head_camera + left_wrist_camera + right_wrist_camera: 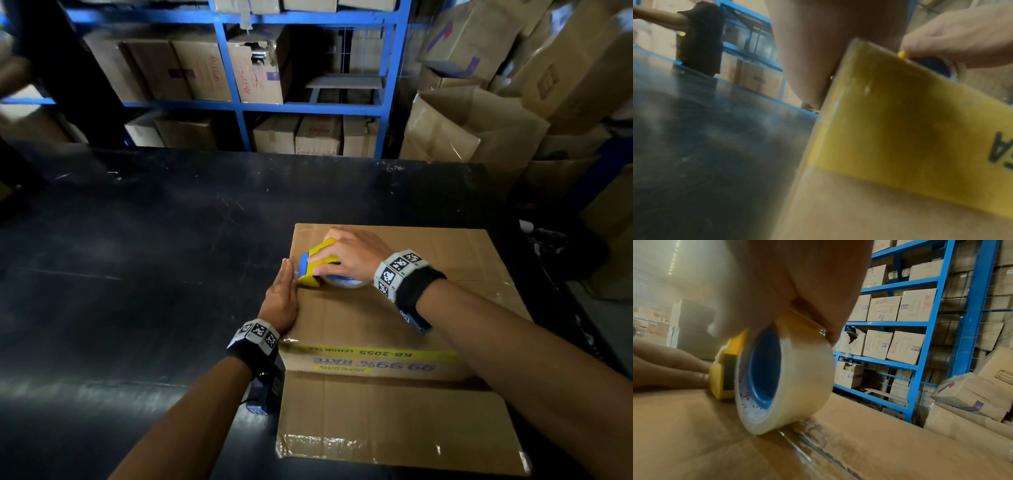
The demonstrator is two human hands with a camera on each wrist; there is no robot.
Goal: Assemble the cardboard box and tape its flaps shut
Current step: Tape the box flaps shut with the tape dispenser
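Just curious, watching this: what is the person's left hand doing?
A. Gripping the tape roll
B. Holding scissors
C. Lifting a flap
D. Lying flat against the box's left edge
D: the left hand lies flat, fingers straight, against the cardboard box's left edge, beside the tape dispenser.

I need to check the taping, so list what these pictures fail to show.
- Head view: the right hand covers most of the tape dispenser; its cutter is unseen.
- Left wrist view: the left hand and cardboard box are blurred.
- Right wrist view: tape strip end hidden behind the roll.
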